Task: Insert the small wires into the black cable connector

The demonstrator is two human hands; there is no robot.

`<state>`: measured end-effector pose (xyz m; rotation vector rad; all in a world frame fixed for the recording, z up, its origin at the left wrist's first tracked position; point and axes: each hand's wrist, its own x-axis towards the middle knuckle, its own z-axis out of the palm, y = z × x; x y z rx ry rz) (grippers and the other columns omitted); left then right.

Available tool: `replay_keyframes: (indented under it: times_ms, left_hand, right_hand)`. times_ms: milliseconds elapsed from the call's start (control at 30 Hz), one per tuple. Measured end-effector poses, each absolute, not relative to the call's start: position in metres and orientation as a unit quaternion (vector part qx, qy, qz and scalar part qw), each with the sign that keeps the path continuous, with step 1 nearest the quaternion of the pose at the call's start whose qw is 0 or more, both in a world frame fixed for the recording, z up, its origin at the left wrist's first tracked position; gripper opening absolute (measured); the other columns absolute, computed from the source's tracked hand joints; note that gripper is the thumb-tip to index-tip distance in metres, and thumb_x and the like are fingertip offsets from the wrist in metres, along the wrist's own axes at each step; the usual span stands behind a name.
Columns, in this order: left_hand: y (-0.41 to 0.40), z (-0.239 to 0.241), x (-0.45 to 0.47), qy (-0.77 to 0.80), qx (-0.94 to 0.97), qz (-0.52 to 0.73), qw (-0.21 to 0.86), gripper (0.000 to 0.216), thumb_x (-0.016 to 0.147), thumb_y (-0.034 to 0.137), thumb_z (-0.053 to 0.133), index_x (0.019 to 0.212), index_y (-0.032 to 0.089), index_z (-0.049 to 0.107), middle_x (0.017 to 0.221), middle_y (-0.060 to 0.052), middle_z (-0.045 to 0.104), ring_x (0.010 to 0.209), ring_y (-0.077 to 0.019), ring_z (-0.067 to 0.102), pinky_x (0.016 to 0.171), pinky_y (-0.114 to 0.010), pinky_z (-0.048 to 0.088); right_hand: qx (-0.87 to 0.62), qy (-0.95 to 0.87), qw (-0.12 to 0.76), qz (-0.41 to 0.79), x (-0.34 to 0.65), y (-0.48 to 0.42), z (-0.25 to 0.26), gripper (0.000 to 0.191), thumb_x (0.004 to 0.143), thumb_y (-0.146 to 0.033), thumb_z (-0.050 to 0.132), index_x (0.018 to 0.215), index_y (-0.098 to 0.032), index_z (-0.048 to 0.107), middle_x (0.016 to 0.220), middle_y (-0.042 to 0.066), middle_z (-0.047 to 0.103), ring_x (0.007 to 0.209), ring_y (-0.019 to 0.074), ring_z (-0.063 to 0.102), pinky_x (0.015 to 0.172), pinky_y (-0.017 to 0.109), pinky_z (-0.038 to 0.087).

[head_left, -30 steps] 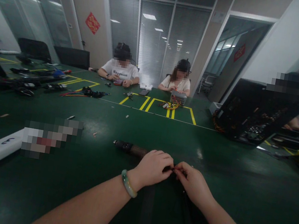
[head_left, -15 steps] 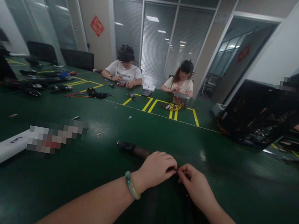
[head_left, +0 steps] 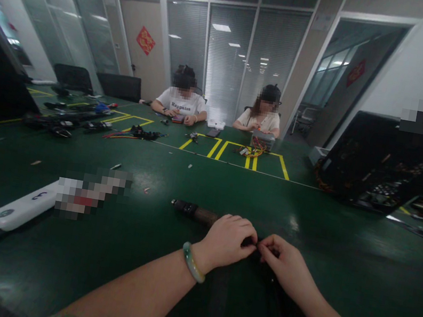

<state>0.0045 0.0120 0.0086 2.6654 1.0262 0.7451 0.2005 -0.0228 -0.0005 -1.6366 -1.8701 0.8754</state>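
Observation:
My left hand (head_left: 231, 240), with a jade-coloured bangle at its wrist, is closed in a pinch. My right hand (head_left: 279, 256) is pinched too, and the fingertips of both meet over the table. What lies between them is small, dark and mostly hidden by the fingers. Just beyond my left hand lies a dark cylindrical tool (head_left: 195, 212) with a narrow metal tip pointing left. It looks like an electric screwdriver; its right end is hidden behind the hand, and I cannot tell whether the hand touches it.
A white power strip (head_left: 31, 204) lies at left on the green table (head_left: 125, 285). Across it sit two people (head_left: 182, 102) (head_left: 261, 115) near a metal box with coloured wires (head_left: 261, 141). Cables (head_left: 138, 133) lie at far left; a black computer case (head_left: 360, 162) stands right.
The whole view has shifted slightly, so everything sits a little further right. Both hands keep the same pinched pose, fingertips together.

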Motion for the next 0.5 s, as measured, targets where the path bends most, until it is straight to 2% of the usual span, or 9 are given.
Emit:
replay_keyframes:
  times_ms: [267, 500]
  left_hand:
    - [0.0137, 0.0069, 0.0063, 0.359, 0.899, 0.240, 0.075, 0.010, 0.088, 0.028, 0.065, 0.096, 0.023, 0.060, 0.099, 0.002, 0.062, 0.094, -0.0188, 0.055, 0.083, -0.033, 0.039]
    - [0.0143, 0.0019, 0.0089, 0.360, 0.897, 0.247, 0.072, 0.010, 0.085, 0.024, 0.069, 0.089, 0.023, 0.060, 0.095, 0.003, 0.062, 0.093, -0.0187, 0.054, 0.083, -0.034, 0.038]
  right_hand:
    - [-0.603, -0.682, 0.241, 0.337, 0.2008, -0.0207, -0.0014, 0.021, 0.090, -0.040, 0.051, 0.091, -0.023, 0.064, 0.081, -0.001, 0.072, 0.074, 0.0172, 0.066, 0.064, 0.025, 0.045]
    - [-0.610, -0.681, 0.243, 0.324, 0.1956, -0.0193, -0.0040, 0.020, 0.090, -0.040, 0.052, 0.087, -0.023, 0.064, 0.078, -0.002, 0.072, 0.072, 0.0164, 0.066, 0.062, 0.024, 0.043]
